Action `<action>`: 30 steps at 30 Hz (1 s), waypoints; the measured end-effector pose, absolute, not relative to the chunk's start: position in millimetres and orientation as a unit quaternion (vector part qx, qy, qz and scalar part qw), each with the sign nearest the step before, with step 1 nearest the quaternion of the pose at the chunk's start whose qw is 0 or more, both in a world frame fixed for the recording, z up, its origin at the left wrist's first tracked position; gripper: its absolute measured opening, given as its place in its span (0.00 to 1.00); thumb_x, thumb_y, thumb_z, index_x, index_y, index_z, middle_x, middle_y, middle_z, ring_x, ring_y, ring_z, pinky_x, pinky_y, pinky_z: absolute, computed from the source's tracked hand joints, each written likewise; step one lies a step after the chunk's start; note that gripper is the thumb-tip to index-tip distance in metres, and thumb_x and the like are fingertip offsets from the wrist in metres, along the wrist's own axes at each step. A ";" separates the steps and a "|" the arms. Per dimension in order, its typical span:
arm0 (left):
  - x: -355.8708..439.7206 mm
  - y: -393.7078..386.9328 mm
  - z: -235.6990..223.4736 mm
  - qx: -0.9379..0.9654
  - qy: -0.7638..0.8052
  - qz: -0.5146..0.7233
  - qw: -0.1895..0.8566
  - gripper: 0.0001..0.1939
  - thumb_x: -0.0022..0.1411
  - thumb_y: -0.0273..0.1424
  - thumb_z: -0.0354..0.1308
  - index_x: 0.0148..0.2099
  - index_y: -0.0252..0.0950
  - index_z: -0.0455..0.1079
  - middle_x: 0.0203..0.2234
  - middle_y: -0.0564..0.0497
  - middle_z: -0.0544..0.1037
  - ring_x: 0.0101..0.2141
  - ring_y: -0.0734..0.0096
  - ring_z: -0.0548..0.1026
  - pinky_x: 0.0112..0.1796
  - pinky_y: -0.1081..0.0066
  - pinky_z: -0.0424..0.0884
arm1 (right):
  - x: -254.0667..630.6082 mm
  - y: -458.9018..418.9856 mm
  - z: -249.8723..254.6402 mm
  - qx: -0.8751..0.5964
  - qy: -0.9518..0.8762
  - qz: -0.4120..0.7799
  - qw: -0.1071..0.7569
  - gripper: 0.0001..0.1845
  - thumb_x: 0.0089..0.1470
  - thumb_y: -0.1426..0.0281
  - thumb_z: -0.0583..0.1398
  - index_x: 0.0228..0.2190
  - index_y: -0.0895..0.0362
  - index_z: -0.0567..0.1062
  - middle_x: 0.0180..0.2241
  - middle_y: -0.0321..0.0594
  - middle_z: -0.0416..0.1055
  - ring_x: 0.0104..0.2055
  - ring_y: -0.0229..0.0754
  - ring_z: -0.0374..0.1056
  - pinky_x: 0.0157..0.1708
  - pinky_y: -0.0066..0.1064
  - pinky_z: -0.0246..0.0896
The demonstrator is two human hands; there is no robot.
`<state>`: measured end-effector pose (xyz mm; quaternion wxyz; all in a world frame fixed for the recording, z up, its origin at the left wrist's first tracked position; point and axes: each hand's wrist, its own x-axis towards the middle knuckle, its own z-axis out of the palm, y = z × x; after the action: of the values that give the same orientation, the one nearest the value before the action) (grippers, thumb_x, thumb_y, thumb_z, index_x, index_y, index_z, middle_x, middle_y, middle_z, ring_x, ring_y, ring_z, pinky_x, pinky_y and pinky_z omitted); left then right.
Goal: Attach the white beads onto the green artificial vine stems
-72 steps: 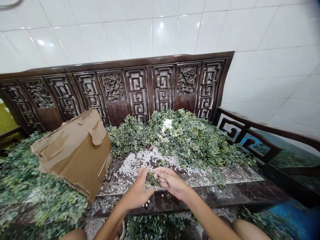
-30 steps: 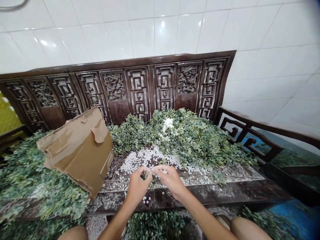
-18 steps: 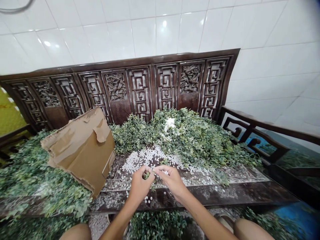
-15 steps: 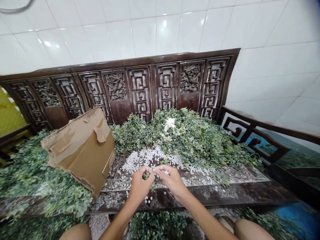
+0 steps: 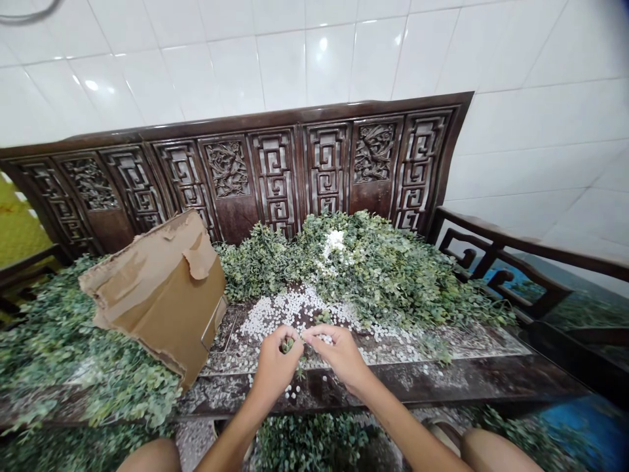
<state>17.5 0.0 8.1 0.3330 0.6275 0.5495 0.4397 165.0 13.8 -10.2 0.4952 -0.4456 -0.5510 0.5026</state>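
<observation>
My left hand (image 5: 279,357) is closed round a small green leafy sprig (image 5: 287,345), whose leaves show between the fingers and below them. Close beside it, my right hand (image 5: 339,354) pinches at the sprig's tip with thumb and forefinger; whatever lies between those fingertips is too small to make out. Both hands are over the front of a dark wooden bench (image 5: 472,377). Many small white round pieces (image 5: 275,311) lie scattered on the seat around and behind the hands. Behind them rises a large heap of green leafy sprigs (image 5: 388,269), with a white clump (image 5: 335,242) on it.
A torn cardboard piece (image 5: 167,295) leans at the left over another heap of greenery (image 5: 113,367). The carved backrest (image 5: 295,170) stands against a white tiled wall (image 5: 285,65). An armrest (image 5: 511,242) bounds the right side. More greenery (image 5: 314,442) lies below the seat's front edge.
</observation>
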 end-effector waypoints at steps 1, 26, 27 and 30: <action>17.1 -0.8 9.2 0.628 0.547 0.440 0.336 0.05 0.52 0.31 0.50 0.25 0.38 0.62 0.21 0.55 0.67 0.28 0.69 0.67 0.32 0.72 0.62 | 165.9 14.4 -10.1 -0.441 -0.558 0.502 0.492 0.10 0.47 0.62 0.66 0.27 0.55 0.83 0.29 0.41 0.78 0.37 0.49 0.71 0.41 0.37 0.62; -4.1 -5.9 20.3 0.555 0.556 0.337 0.519 0.26 0.44 0.37 0.68 0.40 0.40 0.56 0.29 0.56 0.69 0.32 0.69 0.70 0.33 0.73 0.64 | 171.5 28.9 -33.9 -0.378 -0.205 0.767 0.477 0.07 0.46 0.71 0.67 0.27 0.60 0.74 0.18 0.28 0.56 0.14 0.26 0.42 0.11 0.18 0.31; -3.6 -5.0 19.0 0.569 0.548 0.339 0.511 0.23 0.45 0.36 0.67 0.39 0.40 0.57 0.29 0.57 0.69 0.31 0.70 0.69 0.33 0.73 0.64 | 171.2 28.4 -33.2 -0.377 -0.208 0.768 0.474 0.09 0.45 0.70 0.68 0.26 0.60 0.74 0.17 0.26 0.54 0.14 0.26 0.41 0.11 0.18 0.30; -0.7 -1.1 11.7 0.626 0.542 0.360 0.430 0.14 0.50 0.36 0.63 0.34 0.38 0.61 0.26 0.57 0.68 0.27 0.72 0.67 0.31 0.75 0.62 | 170.8 28.1 -30.1 -0.376 -0.222 0.768 0.469 0.10 0.43 0.69 0.69 0.25 0.61 0.74 0.17 0.27 0.54 0.15 0.25 0.41 0.12 0.19 0.29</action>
<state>-0.7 -1.1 11.7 0.4295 0.6260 0.5419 0.3604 170.8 28.1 -30.1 0.4686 -0.3762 -0.2216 0.7679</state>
